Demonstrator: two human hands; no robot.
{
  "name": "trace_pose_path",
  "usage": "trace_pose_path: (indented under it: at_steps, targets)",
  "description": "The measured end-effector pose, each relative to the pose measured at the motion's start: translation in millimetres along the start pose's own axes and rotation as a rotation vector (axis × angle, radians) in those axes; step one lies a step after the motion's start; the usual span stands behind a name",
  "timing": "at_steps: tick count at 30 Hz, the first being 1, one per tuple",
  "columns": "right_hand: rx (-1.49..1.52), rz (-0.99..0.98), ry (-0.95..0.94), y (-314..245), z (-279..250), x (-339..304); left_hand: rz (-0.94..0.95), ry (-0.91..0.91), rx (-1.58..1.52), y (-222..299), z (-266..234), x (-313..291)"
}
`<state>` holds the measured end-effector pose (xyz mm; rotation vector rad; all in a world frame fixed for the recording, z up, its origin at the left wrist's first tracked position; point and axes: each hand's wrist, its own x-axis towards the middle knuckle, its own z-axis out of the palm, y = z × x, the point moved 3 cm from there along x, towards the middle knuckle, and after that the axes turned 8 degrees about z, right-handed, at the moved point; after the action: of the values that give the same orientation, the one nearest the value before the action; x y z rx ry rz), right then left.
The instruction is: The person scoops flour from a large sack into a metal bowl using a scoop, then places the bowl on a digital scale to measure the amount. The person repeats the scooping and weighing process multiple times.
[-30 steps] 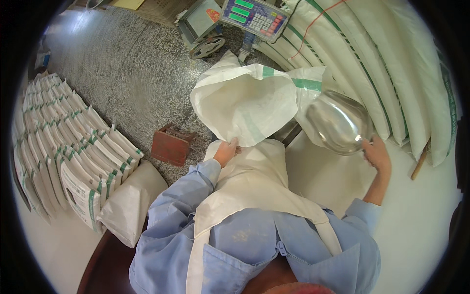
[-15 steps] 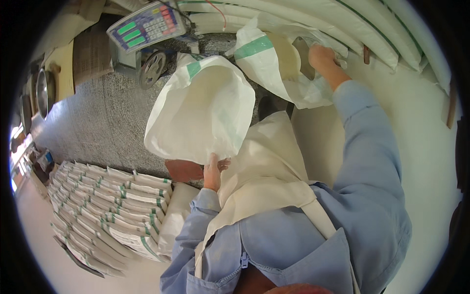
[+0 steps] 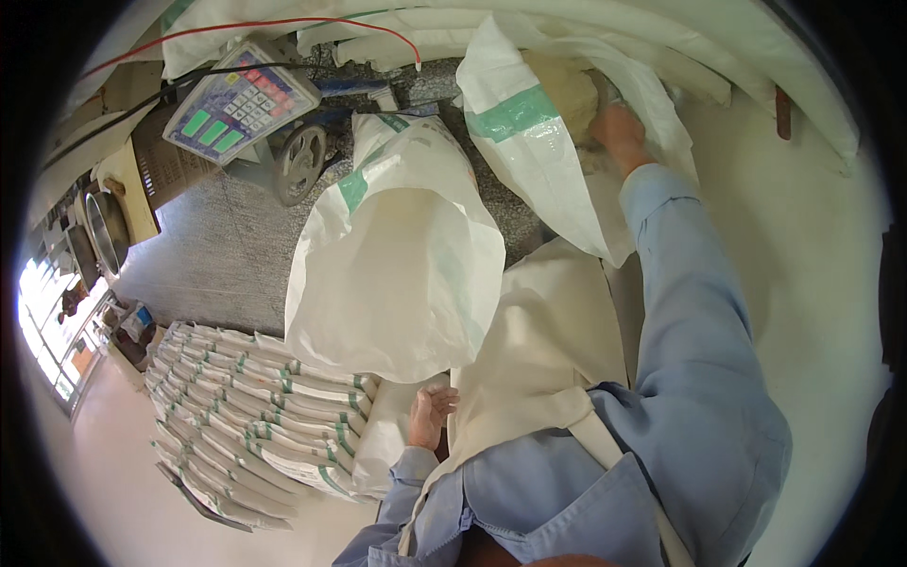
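My right hand (image 3: 619, 135) reaches into the open white bag with a green stripe (image 3: 520, 142) at the upper right. Its fingers are closed at the pale powder (image 3: 567, 90), around the metal scoop that showed half a second ago. The scoop itself is now hidden. Left of it, a second white bag (image 3: 316, 274) gapes wide toward me, its inside whitish. My left hand (image 3: 432, 416) is just below that bag's lower rim, fingers loosely apart and holding nothing. A cream apron hangs over my blue clothing.
A weighing scale's display (image 3: 241, 99) stands at the upper left, beside a grey handwheel (image 3: 302, 163). Filled white bags (image 3: 274, 406) lie stacked at lower left. More large bags (image 3: 642, 47) line the top. A red cable (image 3: 274, 21) crosses there.
My left hand has let go of the left bag's rim. My right hand has pushed the scoop deeper into the right bag, out of sight. The whole view has shifted.
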<state>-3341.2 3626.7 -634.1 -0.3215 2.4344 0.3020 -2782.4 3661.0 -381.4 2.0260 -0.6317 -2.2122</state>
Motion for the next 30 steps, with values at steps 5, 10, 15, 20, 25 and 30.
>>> trace_pose_path:
  at_steps: [5, 10, 15, 20, 25, 30]
  targets:
    - [-0.017, -0.025, 0.022, 8, -23, -13, -0.007, 0.160, -0.062, -7, -38, -6]
    - [-0.056, -0.140, 0.238, 21, -54, -19, -0.023, 0.177, -0.069, -19, -61, -1]
    - [-0.089, -0.260, 0.225, -32, -10, 7, -0.096, 0.201, -0.055, -27, -64, 6]
    - [-0.139, -0.412, 0.273, -47, 6, 13, -0.017, 0.148, 0.099, -18, -60, 14]
    - [-0.174, -0.446, 0.114, -34, -9, 7, -0.010, 0.111, 0.154, -10, -67, 19]
    - [0.003, -0.479, 0.183, -84, 16, 5, -0.011, 0.144, 0.107, -12, -73, 20]
